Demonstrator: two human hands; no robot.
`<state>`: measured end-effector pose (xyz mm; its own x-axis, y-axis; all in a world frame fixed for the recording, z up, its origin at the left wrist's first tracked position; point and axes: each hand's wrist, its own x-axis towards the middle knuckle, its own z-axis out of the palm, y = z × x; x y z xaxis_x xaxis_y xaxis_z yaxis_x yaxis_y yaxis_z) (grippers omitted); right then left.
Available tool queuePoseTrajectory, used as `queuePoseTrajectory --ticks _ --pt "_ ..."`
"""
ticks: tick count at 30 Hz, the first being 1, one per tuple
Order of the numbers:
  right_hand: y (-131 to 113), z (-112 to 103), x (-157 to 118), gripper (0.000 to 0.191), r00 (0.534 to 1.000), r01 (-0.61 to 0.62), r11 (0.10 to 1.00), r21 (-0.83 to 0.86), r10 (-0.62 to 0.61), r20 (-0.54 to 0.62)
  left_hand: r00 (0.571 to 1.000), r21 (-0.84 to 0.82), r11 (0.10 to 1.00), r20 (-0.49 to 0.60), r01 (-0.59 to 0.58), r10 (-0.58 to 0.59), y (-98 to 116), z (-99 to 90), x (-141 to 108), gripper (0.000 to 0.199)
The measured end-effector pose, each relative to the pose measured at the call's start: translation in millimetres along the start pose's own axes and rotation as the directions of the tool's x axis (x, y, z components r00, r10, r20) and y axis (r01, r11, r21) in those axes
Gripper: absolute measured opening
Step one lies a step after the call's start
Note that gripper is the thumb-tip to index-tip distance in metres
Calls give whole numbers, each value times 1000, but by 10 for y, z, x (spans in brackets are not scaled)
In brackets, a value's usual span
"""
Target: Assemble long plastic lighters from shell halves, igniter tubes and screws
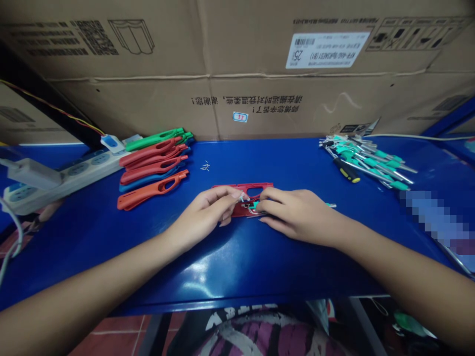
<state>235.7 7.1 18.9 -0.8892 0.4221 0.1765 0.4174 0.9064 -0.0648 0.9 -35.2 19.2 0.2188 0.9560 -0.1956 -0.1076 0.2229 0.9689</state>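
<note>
Pinching white piece, left fingers lay at red casing's nine o'clock; right fingers, closure unclear, touched green part from three. Casing ran nine-to-three, both hands near.

Blue table (glossy) under plastic casings.

Desk: solid blue. Handle shells toward the desk's far left corner: green, red, blue, orange. Screwdriver toward the far right corner: black with yellow markings. Wire assemblies there: teal, silver, white.
</note>
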Motion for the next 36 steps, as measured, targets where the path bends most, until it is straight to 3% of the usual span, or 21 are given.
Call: queuePoseTrajectory --ticks 7,14,16,19,21,23,26,32,36 --pt "9 65 24 23 999 -28 995 93 31 -32 999 134 990 13 -49 47 90 -54 3 28" --pt "49 57 46 8 969 -140 849 510 223 -107 999 203 979 35 -37 30 91 -71 25 30" --pt "60 81 53 9 943 -208 754 623 324 -77 998 214 976 47 -48 39 74 -80 36 31" --pt "69 125 67 20 890 -350 448 823 434 142 995 227 970 81 -83 67 49 -95 50 32" --pt "78 142 80 28 865 -390 244 888 430 261 993 220 971 95 -89 69 28 -106 57 33" --pt "91 145 93 32 868 -367 154 917 412 278 994 203 977 96 -69 51 3 -118 65 33" --pt "114 137 105 33 888 -327 140 935 385 252 995 190 981 95 -25 7 -28 -126 76 32" --pt "127 144 93 27 910 -285 255 924 374 178 994 238 971 106 -24 -1 -3 -93 66 27" --pt "103 128 96 29 903 -320 240 916 369 219 992 243 969 124 -39 8 13 -76 58 27"
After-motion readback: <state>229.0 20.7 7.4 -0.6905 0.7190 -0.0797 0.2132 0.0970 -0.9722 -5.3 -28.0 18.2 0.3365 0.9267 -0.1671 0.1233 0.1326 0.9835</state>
